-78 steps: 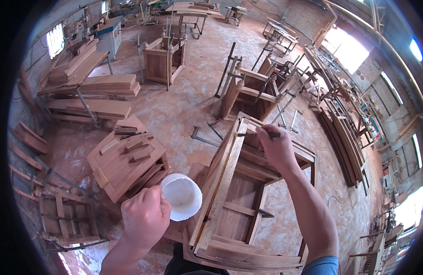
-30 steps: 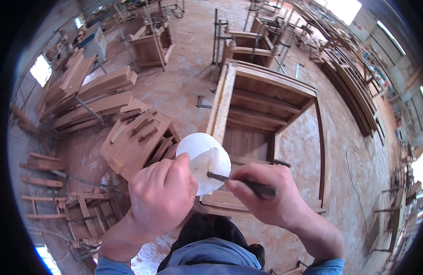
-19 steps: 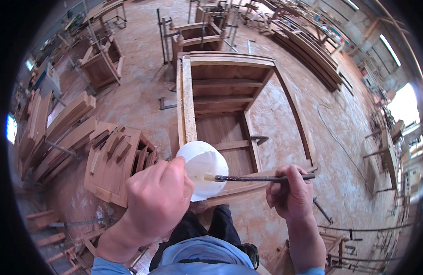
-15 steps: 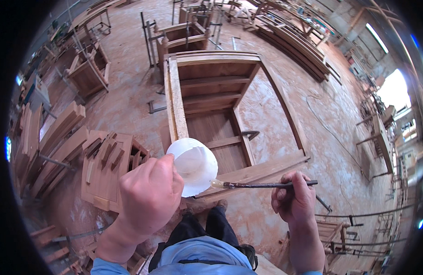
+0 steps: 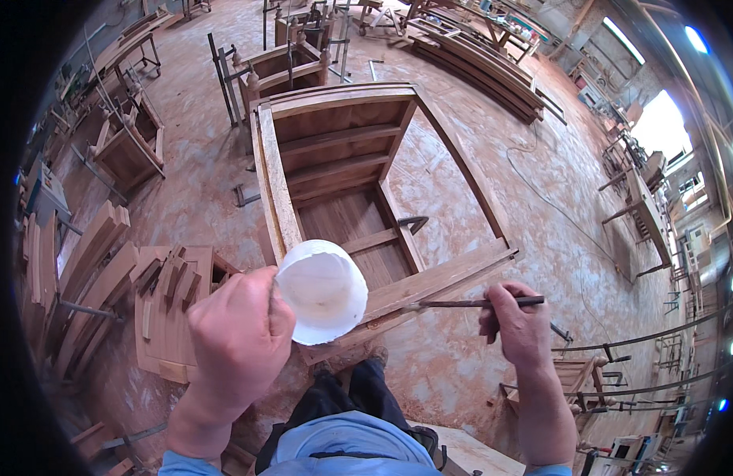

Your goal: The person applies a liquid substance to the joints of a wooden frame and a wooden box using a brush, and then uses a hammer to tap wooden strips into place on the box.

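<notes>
My left hand (image 5: 241, 327) is closed on the rim of a white plastic tub (image 5: 322, 295), tilted so that its inside shows; a little pale residue lies on its bottom. Between the thumb and fingers of my right hand (image 5: 515, 324) is a thin brush (image 5: 457, 303) with a dark handle, pointing left. Its tip is at the front rail of a wooden cabinet frame (image 5: 465, 264); whether it touches the wood I cannot tell. The frame stands in front of me, with cross slats and a panel inside. A dark clamp (image 5: 414, 223) sits on an inner rail.
Curved wooden pieces (image 5: 104, 262) are stacked at the left, beside a panel (image 5: 164, 349) bearing small blocks. Clamped wooden frames (image 5: 283, 67) stand behind the cabinet. Long boards (image 5: 477, 67) lie at the far right. A thin cable (image 5: 553, 194) crosses the dusty floor.
The brush has swung away from the tub's rim to the cabinet's front rail. The tub stays in my left hand. The whole view has shifted, with the cabinet appearing farther left.
</notes>
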`<state>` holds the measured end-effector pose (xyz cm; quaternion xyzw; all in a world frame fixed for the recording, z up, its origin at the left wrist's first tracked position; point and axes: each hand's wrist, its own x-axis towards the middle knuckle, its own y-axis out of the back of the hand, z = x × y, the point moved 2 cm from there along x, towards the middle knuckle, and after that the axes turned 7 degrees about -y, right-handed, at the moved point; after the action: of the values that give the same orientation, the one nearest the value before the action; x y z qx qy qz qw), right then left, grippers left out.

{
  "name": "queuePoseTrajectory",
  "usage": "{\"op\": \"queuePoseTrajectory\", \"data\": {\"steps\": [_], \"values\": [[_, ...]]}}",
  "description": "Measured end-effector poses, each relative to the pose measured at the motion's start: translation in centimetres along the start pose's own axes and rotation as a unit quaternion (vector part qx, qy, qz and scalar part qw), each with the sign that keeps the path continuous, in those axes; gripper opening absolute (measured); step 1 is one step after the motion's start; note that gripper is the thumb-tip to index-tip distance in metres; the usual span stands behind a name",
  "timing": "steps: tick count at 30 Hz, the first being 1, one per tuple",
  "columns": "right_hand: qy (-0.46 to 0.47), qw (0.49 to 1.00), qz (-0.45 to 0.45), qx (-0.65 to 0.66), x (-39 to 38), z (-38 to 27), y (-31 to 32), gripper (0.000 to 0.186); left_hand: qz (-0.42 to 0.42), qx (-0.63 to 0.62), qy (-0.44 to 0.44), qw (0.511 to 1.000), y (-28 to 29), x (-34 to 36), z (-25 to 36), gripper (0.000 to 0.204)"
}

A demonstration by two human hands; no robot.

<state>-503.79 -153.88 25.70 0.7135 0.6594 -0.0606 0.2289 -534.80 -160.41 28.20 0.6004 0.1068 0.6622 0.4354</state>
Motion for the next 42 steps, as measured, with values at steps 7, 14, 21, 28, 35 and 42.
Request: {"op": "queuePoseTrajectory", "data": {"steps": [7, 14, 21, 28, 35, 42], "values": [[0.256, 0.935, -0.132, -0.207, -4.6, -2.2, -5.5, 0.008, 0.009, 0.021, 0.029, 0.999, 0.9, -0.6, -1.6, 0.020], [-0.016, 0.983, -0.170, -0.074, -2.2, -1.0, -4.8, 0.022, 0.014, 0.004, 0.024, 1.000, 0.6, -0.1, -1.1, 0.020], [0.083, 0.969, 0.118, -0.201, 6.4, -4.1, 4.8, 0.030, 0.000, -0.017, 0.028, 0.999, -1.2, 1.0, -0.2, 0.020], [0.267, 0.905, -0.010, -0.331, 2.4, -2.5, 2.1, 0.029, -0.022, -0.024, -0.026, 0.999, -3.7, 3.3, 1.8, 0.019], [0.174, 0.984, 0.017, -0.017, -0.5, -5.1, 5.1, 0.019, -0.044, -0.043, -0.087, 0.994, -6.7, 5.7, 3.6, 0.017], [0.306, 0.945, -0.044, -0.106, -0.8, -5.1, 4.2, 0.013, -0.052, -0.053, -0.155, 0.985, -10.0, 8.2, 7.4, 0.011]]}}
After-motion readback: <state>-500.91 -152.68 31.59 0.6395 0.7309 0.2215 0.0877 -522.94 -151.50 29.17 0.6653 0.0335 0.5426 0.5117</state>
